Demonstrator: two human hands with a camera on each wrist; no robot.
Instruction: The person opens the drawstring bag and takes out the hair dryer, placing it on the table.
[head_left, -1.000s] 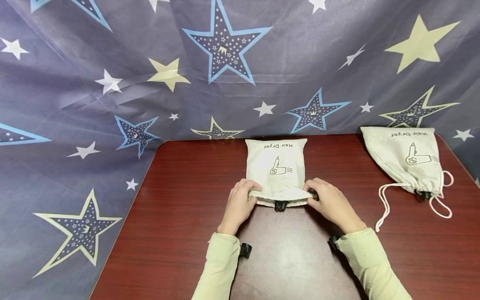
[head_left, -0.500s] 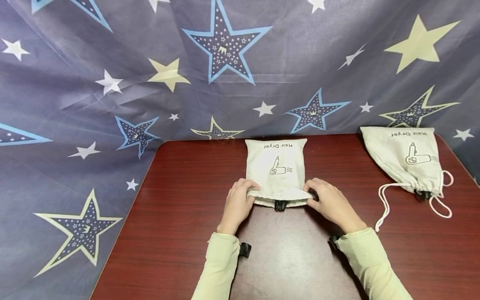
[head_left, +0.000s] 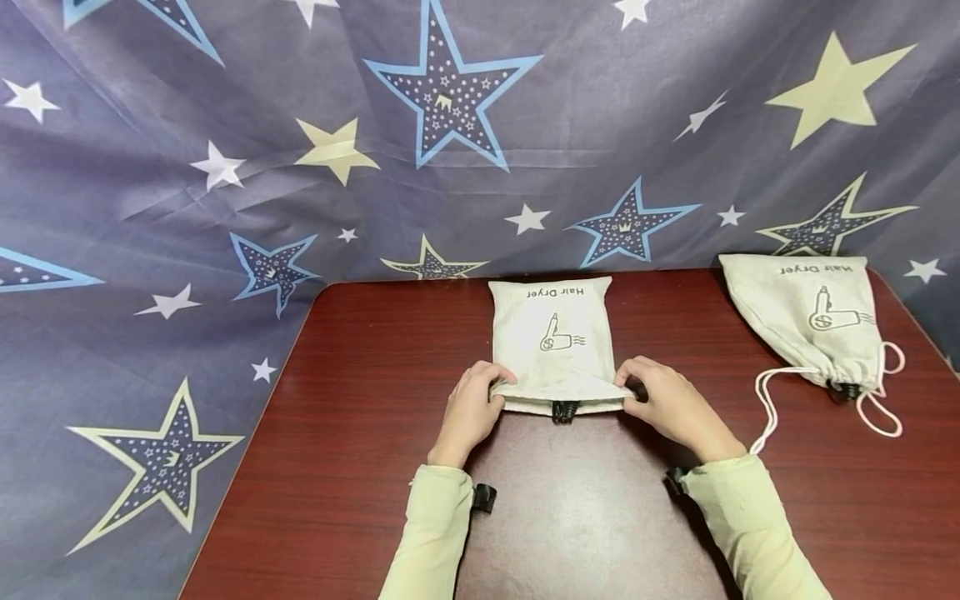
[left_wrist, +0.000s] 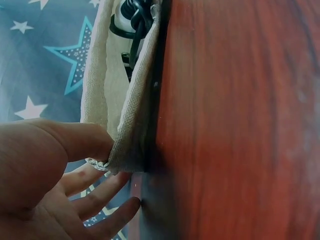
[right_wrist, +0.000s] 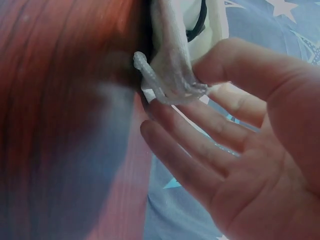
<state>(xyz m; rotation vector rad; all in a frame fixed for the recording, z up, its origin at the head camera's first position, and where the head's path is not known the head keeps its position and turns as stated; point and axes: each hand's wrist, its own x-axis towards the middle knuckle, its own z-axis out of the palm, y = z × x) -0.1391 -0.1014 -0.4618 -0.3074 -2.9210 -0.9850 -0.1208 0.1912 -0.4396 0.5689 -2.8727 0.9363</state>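
A white cloth drawstring bag (head_left: pixel 570 367) printed "Hair Dryer" lies flat at the table's far side, its mouth toward me. My left hand (head_left: pixel 471 410) pinches the left corner of the mouth, and my right hand (head_left: pixel 667 407) pinches the right corner. The rim gapes between them. A bundled black cord (head_left: pixel 564 410) pokes out at the middle of the mouth. In the left wrist view, the black cord (left_wrist: pixel 141 20) lies against something pale inside the bag, mostly hidden. A loop of white drawstring (right_wrist: pixel 155 80) hangs at the right corner in the right wrist view.
A second "Hair Dryer" bag (head_left: pixel 802 308), gathered at its neck with loose white strings, lies at the right back of the reddish-brown table (head_left: pixel 337 467). Behind the table hangs a grey curtain (head_left: pixel 285 75) printed with stars.
My hands have moved slightly apart, the right one shifting right and the left one a little left. The bag's mouth is stretched a bit wider between them.
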